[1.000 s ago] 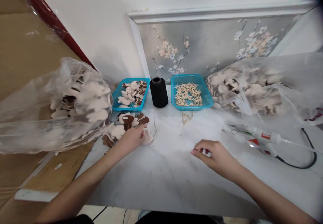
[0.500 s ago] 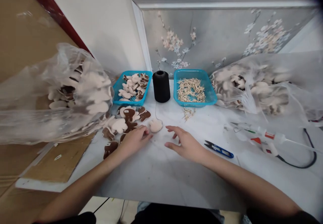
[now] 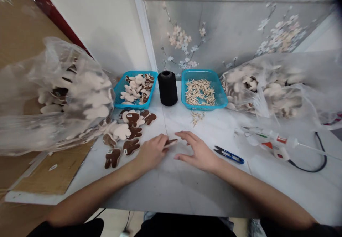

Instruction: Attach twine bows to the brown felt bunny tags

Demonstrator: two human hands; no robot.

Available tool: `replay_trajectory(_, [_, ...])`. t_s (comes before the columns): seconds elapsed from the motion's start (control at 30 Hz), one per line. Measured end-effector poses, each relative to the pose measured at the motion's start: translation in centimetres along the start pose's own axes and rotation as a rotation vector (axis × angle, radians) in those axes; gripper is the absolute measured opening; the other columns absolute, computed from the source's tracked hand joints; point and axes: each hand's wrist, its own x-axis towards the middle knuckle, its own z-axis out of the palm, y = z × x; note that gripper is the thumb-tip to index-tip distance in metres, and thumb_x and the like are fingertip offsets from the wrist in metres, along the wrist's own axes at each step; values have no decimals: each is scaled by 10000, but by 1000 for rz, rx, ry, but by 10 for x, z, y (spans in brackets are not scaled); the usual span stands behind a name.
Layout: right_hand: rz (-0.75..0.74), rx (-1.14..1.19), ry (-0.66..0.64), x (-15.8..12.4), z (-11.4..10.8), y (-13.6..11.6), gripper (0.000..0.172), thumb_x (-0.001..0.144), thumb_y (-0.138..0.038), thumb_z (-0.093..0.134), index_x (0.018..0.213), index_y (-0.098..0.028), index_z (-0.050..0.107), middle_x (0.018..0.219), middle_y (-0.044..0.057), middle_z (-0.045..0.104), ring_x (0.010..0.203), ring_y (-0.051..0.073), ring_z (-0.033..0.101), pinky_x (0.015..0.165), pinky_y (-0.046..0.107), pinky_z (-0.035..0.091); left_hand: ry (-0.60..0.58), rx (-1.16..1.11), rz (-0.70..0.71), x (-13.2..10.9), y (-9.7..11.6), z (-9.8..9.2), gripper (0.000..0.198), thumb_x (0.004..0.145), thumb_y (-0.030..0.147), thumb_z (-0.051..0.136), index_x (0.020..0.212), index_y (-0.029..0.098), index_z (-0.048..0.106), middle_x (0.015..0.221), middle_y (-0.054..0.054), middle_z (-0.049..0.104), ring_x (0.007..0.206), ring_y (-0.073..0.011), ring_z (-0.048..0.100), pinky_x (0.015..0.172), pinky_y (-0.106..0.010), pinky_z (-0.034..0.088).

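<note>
My left hand [image 3: 153,152] pinches a small fabric bunny piece [image 3: 171,143] over the table, tilted so that its edge and some brown show. Close to its right side is my right hand [image 3: 198,152], fingers spread and holding nothing. A thin dark thread [image 3: 165,123] runs from the black thread cone [image 3: 167,90] down toward the held piece; where it ends is hidden. Left of my left hand lie several brown and cream bunny pieces [image 3: 112,157], some with small white labels.
Behind stand a blue basket [image 3: 117,99] of bunny pieces and a blue tray [image 3: 225,101] of short pale sticks, with loose sticks [image 3: 197,118] before it. Thread snips [image 3: 229,155] and a glue gun [image 3: 280,151] with a cord lie right. Plastic bags [image 3: 77,98] of pieces flank the table.
My left hand has taken hold of the cream bunny piece that lay on the table and tilted it up. My right hand stays open beside it. The view has shifted slightly.
</note>
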Motion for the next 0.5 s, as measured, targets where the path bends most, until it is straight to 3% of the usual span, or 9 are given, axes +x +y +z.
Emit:
replay_trajectory(0.07, [-131, -55, -46, -12, -2, 0, 421, 788, -405, 640, 1155, -218, 551, 1205, 103, 550, 1111, 222, 526, 952, 387, 455, 47, 112, 183, -14, 16, 6, 117, 871, 202, 475, 955, 161, 546, 847, -52, 610, 733, -192, 602, 531, -268, 449])
replay_trajectory(0.17, [-210, -113, -85, -27, 1, 6, 159, 874, -237, 535, 1002, -199, 621, 1050, 85, 620, 1005, 186, 568, 887, 338, 497, 105, 141, 420, -20, 28, 12, 142, 896, 188, 446, 964, 146, 563, 870, -54, 629, 750, -181, 616, 554, -273, 506])
replay_trajectory(0.27, [-220, -109, -49, -39, 2, 13, 167, 892, -183, 494, 969, -192, 642, 960, 73, 645, 930, 166, 581, 829, 305, 517, 146, 17, 541, -19, 26, 17, 204, 906, 246, 461, 1048, 142, 563, 996, -67, 641, 904, -177, 626, 721, -284, 558])
replay_trajectory(0.37, [-217, -123, -52, -50, 0, 16, 164, 880, -215, 527, 983, -185, 652, 951, 70, 649, 888, 165, 582, 802, 301, 526, 200, -74, 617, -21, 21, 22, 284, 903, 256, 473, 1150, 132, 538, 1101, -89, 630, 1078, -194, 579, 883, -306, 535])
replay_trajectory(0.5, [-219, -198, -52, -61, -3, 14, 197, 874, -223, 534, 1023, -164, 650, 999, 87, 634, 923, 184, 569, 816, 322, 523, 214, -123, 642, -22, 25, 20, 275, 890, 228, 492, 1134, 123, 564, 1083, -90, 651, 1058, -189, 595, 886, -302, 540])
